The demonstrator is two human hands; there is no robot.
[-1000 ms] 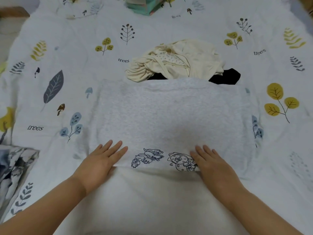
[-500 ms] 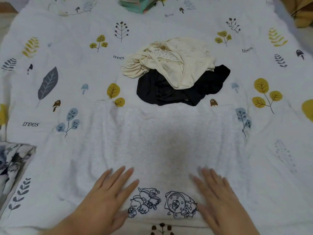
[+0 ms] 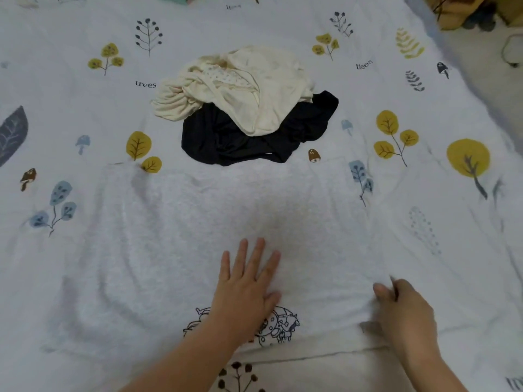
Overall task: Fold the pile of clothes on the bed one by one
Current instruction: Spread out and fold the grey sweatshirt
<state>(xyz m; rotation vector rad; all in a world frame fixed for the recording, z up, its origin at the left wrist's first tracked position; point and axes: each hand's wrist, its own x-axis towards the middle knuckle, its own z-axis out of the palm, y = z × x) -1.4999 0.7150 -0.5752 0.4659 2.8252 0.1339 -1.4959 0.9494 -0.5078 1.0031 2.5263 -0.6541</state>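
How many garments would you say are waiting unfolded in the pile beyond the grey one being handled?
2 visible: a cream garment crumpled on top and a black garment beneath it, sticking out toward the near side and right. More may be hidden underneath.

Leaf-printed white bedspread (image 3: 424, 171) edge to edge — pale floor (image 3: 481, 89), perhaps, top right.

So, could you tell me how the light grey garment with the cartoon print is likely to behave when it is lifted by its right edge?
The light grey garment looks floppy: it lies flat with soft ripples, so it would probably drape. It seems light, since the right hand gathers its edge with fingertips alone. The left hand pressing flat suggests it might otherwise slide on the bedsheet.
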